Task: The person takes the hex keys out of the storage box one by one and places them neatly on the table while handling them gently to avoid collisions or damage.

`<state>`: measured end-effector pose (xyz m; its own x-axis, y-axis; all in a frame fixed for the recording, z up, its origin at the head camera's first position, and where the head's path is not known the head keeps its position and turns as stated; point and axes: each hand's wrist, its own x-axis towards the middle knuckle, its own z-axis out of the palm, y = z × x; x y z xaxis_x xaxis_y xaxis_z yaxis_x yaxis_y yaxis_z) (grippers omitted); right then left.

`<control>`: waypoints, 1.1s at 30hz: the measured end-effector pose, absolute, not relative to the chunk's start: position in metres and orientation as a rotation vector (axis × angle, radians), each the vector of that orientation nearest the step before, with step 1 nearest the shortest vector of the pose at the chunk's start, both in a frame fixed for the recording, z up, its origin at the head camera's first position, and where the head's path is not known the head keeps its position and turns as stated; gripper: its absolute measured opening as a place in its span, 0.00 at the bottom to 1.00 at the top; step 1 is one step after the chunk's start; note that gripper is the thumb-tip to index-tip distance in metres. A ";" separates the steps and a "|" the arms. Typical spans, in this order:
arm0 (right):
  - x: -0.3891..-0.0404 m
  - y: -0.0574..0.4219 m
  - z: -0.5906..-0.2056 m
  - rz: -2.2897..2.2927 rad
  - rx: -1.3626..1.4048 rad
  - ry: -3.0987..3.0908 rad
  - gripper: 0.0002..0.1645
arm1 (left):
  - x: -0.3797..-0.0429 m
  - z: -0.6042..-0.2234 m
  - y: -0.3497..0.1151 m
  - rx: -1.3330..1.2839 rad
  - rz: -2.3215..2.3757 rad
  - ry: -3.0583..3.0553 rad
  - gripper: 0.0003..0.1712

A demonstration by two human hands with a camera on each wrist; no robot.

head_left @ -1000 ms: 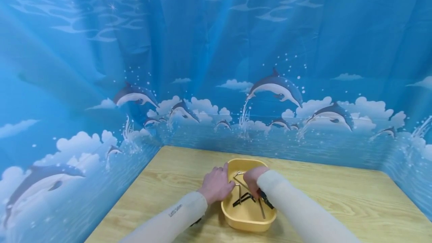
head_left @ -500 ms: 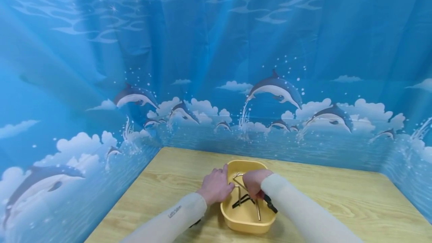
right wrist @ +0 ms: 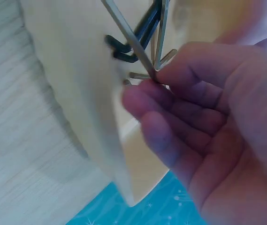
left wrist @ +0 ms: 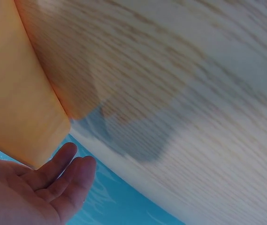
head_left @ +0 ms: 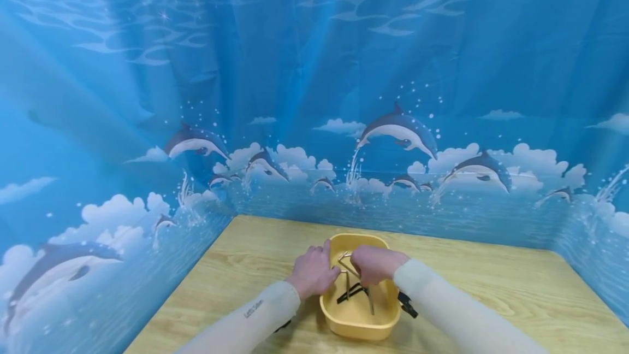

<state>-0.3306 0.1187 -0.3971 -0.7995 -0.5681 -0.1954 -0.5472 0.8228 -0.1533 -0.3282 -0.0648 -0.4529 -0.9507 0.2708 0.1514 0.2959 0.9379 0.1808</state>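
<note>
A yellow plastic tub stands on the table, with several L-shaped hex keys inside. My left hand holds the tub's left wall, thumb over the rim; in the left wrist view, the other fingers hang outside beside the wall. Inside the tub, my right hand pinches a silver hex key near its bend, its long arm slanting away from the fingertips. Black hex keys lie by it, with more silver hex keys toward the left wall. The right hand partly hides the contents.
The tub rests on a light wood-grain table. A blue curtain printed with dolphins surrounds the table at the back and sides. A black wrist-worn device shows under the right sleeve, beside the tub's right rim.
My right hand has shifted slightly up and turned, its wrist moving right. The silver hex key at its fingers has swung slightly left. The left hand stays on the tub.
</note>
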 end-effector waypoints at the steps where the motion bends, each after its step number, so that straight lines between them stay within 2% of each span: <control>1: -0.329 0.121 -0.397 -0.154 -0.882 2.777 0.13 | -0.328 -0.453 -0.065 -0.437 -0.310 -2.967 0.45; 14: -0.318 0.158 -0.383 -0.405 -1.067 2.849 0.15 | -0.328 -0.454 -0.065 -0.427 -0.341 -2.980 0.46; 33: -0.283 0.234 -0.340 -0.643 -1.036 2.921 0.14 | -0.332 -0.451 -0.062 -0.458 -0.257 -2.980 0.45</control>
<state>-0.2826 0.2335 -0.3405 -0.7855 -0.5992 0.1548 -0.6088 0.7033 -0.3672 -0.3319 -0.0625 -0.4514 -0.9477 0.2871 0.1394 0.3068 0.9400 0.1491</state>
